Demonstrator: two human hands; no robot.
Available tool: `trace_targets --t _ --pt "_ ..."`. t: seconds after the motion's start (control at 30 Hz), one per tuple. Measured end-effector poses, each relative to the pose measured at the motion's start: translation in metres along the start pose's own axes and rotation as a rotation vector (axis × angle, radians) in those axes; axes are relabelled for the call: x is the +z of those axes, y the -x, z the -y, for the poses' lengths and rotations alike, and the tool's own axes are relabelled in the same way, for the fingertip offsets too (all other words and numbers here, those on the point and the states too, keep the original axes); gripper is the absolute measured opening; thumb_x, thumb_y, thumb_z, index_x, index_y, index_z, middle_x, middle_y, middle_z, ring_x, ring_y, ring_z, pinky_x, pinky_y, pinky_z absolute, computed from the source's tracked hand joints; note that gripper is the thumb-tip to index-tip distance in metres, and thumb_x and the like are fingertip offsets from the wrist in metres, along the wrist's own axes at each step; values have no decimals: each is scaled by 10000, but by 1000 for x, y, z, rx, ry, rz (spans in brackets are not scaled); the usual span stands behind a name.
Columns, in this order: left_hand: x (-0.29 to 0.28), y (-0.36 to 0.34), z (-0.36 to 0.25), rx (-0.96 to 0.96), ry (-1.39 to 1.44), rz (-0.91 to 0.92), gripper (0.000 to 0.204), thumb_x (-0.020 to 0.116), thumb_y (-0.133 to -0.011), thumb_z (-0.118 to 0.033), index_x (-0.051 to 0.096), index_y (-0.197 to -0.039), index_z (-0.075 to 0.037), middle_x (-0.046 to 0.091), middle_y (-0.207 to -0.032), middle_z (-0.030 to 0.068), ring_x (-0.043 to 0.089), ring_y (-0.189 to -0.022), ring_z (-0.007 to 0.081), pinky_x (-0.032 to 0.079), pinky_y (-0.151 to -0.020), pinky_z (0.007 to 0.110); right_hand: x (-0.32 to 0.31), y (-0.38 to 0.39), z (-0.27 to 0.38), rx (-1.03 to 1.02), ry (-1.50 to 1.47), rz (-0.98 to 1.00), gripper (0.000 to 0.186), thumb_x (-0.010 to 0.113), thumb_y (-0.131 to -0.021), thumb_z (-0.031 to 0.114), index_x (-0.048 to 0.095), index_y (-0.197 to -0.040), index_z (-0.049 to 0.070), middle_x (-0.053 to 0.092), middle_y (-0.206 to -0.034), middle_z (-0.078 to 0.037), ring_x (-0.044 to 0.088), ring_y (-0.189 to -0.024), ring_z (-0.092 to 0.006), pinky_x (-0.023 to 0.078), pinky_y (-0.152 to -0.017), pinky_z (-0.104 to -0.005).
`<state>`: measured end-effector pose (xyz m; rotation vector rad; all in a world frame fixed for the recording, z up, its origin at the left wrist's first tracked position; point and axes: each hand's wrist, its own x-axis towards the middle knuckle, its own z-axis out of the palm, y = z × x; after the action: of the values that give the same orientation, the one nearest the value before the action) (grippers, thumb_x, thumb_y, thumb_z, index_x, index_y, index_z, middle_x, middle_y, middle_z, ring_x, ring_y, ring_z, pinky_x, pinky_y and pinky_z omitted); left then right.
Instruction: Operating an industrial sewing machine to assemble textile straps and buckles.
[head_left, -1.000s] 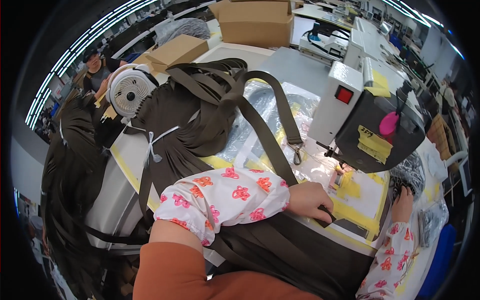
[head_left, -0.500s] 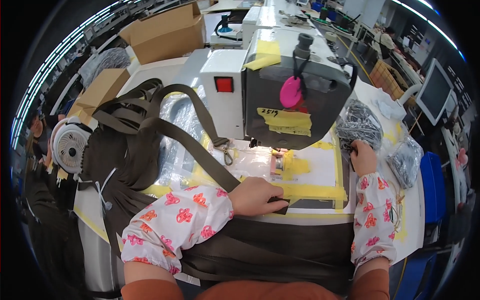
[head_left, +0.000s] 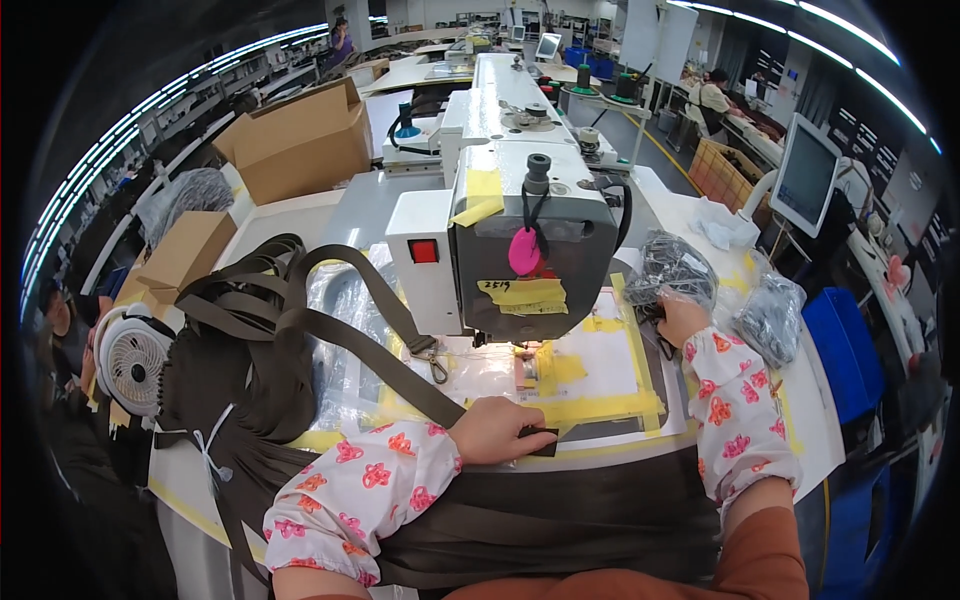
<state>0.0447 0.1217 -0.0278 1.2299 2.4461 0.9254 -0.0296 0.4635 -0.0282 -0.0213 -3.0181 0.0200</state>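
My left hand [head_left: 497, 430] pinches the cut end of a dark olive webbing strap [head_left: 385, 368] at the front edge of the sewing machine's work plate. The strap loops back to the left. Its other visible end, with a metal snap hook [head_left: 438, 370], lies beside the needle area under the machine head [head_left: 530, 240]. On the right, my right hand [head_left: 683, 318] is closed at the near edge of a clear plastic bag of dark metal hardware [head_left: 672, 268]. A small dark metal piece shows by its fingertips, too unclear to name.
A bundle of webbing [head_left: 215, 360] tied with white cord hangs at the left, beside a white fan [head_left: 135, 368]. More dark webbing [head_left: 560, 505] lies across my front. Cardboard boxes [head_left: 295, 135] stand back left. Another hardware bag [head_left: 770, 315] and a blue bin [head_left: 842, 355] are right.
The view has tilted up and shifted, showing more of the room. My right hand remains at the hardware bag, with a dark piece now showing below it. My left hand still pinches the strap end.
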Motion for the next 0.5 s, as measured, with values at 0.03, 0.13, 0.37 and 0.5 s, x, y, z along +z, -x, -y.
trace_targets --t 0.03,0.13,0.37,0.5 --pt "-1 -1 0 16 1 13 290 564 -811 -377 618 -763 -97 570 -597 117 569 -578 312 439 -544 396 7 -3 -5 -21 20 -23 351 556 -679 97 529 -1024 39 603 -993 -156 574 -952 -302 470 -790 -400" --pt "0 2 7 15 20 -49 280 574 -806 -374 627 -782 -100 590 -615 120 581 -597 313 456 -557 391 4 -12 0 -74 7 9 266 543 -691 67 507 -946 -1 594 -915 -199 562 -915 -351 457 -770 -427" --pt "-9 0 8 12 34 2 245 600 -789 -329 632 -753 -88 579 -584 101 574 -548 286 442 -509 360 -10 -8 9 -116 -386 -116 173 534 -679 49 576 -844 20 607 -764 -163 584 -756 -355 464 -662 -426" --pt "-6 1 10 -13 37 0 240 598 -790 -324 631 -752 -89 586 -596 100 577 -558 284 444 -513 356 -2 -11 27 -158 -64 -125 191 550 -676 73 580 -860 27 596 -854 -187 591 -814 -347 481 -695 -412"
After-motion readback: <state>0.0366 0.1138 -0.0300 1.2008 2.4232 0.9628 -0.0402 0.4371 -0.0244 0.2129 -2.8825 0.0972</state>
